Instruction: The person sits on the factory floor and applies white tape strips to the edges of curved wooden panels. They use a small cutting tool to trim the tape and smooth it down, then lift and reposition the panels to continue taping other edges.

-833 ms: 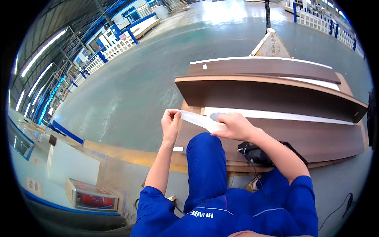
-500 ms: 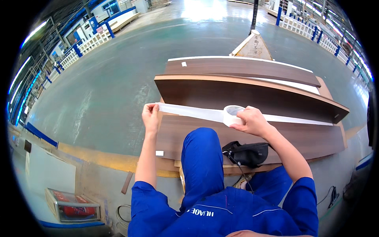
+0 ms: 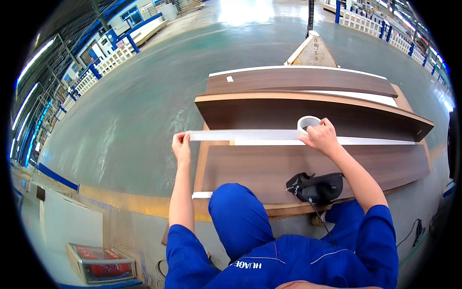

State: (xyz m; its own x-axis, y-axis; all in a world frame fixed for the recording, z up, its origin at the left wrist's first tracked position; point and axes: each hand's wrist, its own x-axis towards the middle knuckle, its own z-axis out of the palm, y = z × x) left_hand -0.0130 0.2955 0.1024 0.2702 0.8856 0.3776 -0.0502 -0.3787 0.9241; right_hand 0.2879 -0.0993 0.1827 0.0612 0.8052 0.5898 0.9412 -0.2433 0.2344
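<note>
My right hand (image 3: 321,137) grips a roll of white tape (image 3: 303,123). From the roll a pulled-out strip of tape (image 3: 245,135) runs straight across to the left. Its free end is pinched in the fingers of my left hand (image 3: 182,146), just beyond the left end of the boards. Behind the strip, a dark brown panel (image 3: 298,115) stands tilted on its long edge. Flat in front lies another brown board (image 3: 250,166), with a black pouch (image 3: 320,188) resting on it near my knee.
Farther back lies one more brown panel (image 3: 279,81). A pale pallet truck (image 3: 314,50) stands behind the stack. At lower left is a clear-fronted box holding red items (image 3: 103,262). A cable (image 3: 415,232) lies on the floor at right.
The tape roll and my right hand have moved right and slightly up, so the strip is longer and tauter. My left hand still pinches the end. The view has shifted a little.
</note>
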